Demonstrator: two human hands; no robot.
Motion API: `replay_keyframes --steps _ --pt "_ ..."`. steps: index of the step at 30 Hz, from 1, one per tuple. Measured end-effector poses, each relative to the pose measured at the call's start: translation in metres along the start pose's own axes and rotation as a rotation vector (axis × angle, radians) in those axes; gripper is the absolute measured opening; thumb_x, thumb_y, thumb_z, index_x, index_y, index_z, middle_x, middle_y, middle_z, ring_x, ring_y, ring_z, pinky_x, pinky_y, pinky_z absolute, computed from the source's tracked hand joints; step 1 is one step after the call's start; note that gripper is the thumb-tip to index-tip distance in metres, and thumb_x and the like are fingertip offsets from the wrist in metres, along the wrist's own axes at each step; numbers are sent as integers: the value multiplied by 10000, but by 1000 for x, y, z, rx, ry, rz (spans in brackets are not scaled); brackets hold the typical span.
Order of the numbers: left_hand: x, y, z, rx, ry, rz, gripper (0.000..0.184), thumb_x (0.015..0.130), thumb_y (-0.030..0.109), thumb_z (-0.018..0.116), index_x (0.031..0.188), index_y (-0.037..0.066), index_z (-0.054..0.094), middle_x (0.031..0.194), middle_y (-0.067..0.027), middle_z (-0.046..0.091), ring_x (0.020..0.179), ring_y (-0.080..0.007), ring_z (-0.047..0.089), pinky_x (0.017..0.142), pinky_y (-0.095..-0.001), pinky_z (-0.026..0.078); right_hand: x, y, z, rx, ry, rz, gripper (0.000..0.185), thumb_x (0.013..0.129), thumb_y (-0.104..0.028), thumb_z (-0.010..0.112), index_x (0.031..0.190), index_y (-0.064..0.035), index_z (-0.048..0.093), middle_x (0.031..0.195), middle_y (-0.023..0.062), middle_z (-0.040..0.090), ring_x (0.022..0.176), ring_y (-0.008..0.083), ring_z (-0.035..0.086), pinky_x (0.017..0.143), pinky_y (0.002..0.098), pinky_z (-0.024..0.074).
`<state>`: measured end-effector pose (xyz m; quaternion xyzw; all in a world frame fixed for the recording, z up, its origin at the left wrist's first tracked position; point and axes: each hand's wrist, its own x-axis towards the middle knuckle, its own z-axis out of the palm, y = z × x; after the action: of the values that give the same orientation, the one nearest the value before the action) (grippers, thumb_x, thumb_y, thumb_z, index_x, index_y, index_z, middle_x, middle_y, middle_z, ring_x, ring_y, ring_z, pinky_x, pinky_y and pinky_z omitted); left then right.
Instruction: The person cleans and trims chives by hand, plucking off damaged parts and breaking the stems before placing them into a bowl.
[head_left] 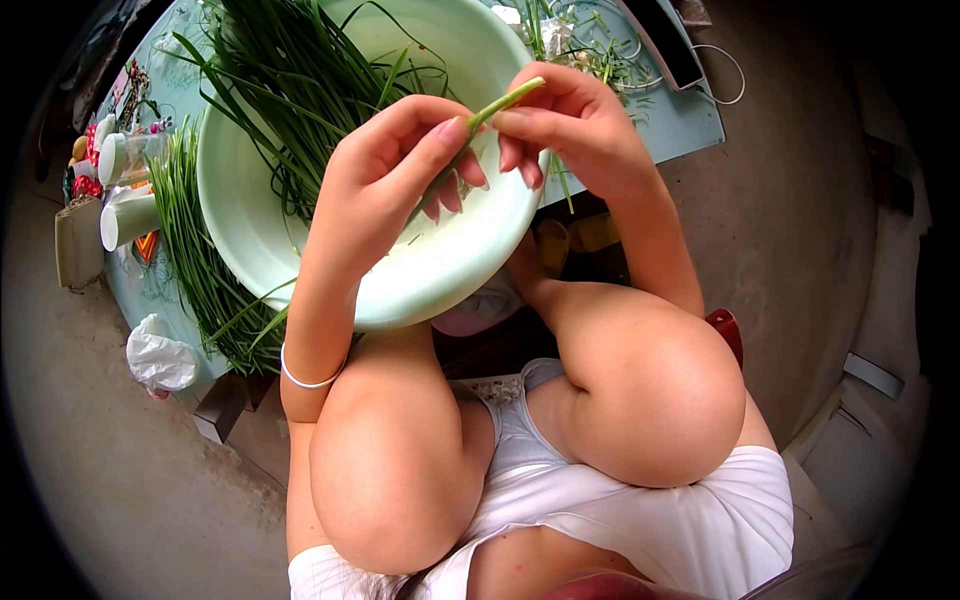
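My left hand pinches a green stalk between thumb and forefinger, above the near part of a pale green basin. The stalk slants up to the right, and its pale end lies at my right hand, whose thumb and forefinger are closed on it. A dark length of the stalk runs down behind the fingers of my left hand. Long green leaves fill the left and back of the basin. Another bundle of long leaves lies on the table beside the basin.
On the table's left side stand white cups and a crumpled white bag. Green scraps and a dark device with a white cable are at the back right. My knees are just below the basin.
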<state>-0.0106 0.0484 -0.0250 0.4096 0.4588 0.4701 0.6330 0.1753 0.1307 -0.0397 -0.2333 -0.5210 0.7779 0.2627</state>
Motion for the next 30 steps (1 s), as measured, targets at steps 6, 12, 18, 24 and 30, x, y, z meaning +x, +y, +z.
replay_keyframes --steps 6,12,18,24,30 --pt "0 -1 -1 -34 -12 20 208 936 162 502 1001 -26 562 747 -69 623 596 -97 577 517 -198 442 0 3 3 -14 -2 16 152 851 -142 606 886 6 610 677 83 629 524 105 576 503 213 467" --pt "-1 0 -1 -40 2 23 209 937 160 499 1002 -30 558 751 -74 621 602 -108 586 516 -211 465 -1 2 2 -18 -62 100 165 854 -157 598 883 5 613 662 77 621 521 101 570 493 210 451" --pt "-1 1 -1 -49 13 17 214 939 165 498 1009 -30 551 761 -86 624 606 -126 601 510 -214 470 -1 -1 3 -70 -117 118 145 863 -132 558 824 6 581 653 73 597 539 117 578 437 226 442" --pt "2 0 -8 -112 92 67 232 948 180 486 1046 -25 534 757 -98 619 610 -139 612 506 -223 478 -3 -2 3 -109 -210 205 180 882 -165 555 853 6 605 656 66 619 507 90 546 487 204 428" --pt "2 -2 -10 -128 80 63 244 952 199 475 1055 -17 517 766 -100 618 599 -140 612 502 -221 474 -3 -6 -8 -132 -111 117 238 910 -186 463 823 -8 595 638 63 613 511 95 558 492 205 441"
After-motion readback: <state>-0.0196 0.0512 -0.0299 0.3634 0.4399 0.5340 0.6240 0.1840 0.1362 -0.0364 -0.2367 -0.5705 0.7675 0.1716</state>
